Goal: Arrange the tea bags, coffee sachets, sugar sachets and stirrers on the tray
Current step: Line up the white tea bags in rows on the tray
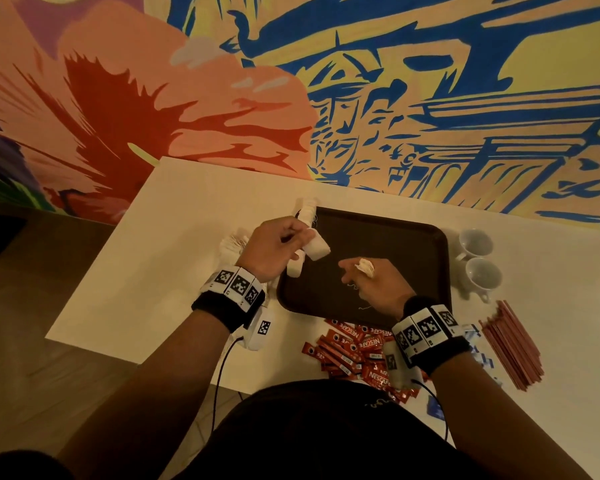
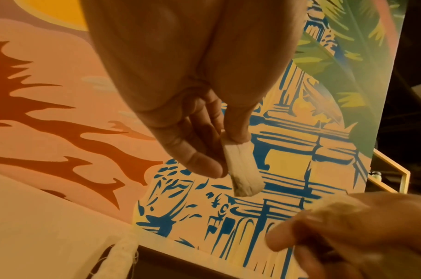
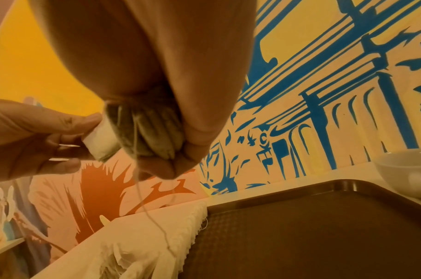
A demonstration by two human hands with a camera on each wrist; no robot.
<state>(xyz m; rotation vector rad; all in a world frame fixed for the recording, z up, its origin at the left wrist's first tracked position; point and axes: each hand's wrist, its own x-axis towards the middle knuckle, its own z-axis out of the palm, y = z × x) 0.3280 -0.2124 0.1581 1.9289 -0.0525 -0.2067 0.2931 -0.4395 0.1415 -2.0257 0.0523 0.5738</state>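
While both hands hover over the brown tray (image 1: 413,244), the left hand (image 1: 274,249) pinches a small stack of white tea bags (image 1: 317,244) between thumb and fingertips, held above the tray's left edge. Over to the right hand (image 1: 374,278): fingers curled tight around a bunch of tea bags (image 3: 154,132), strings dangling down toward the tray. More tea bags (image 1: 307,209) lie at the tray's far left corner and beside it on the white table (image 1: 153,254). Red coffee sachets (image 1: 354,348) sit heaped near the tray's front edge, pink stirrers (image 1: 511,344) at the right, two white cups (image 1: 478,261) just beside the tray.
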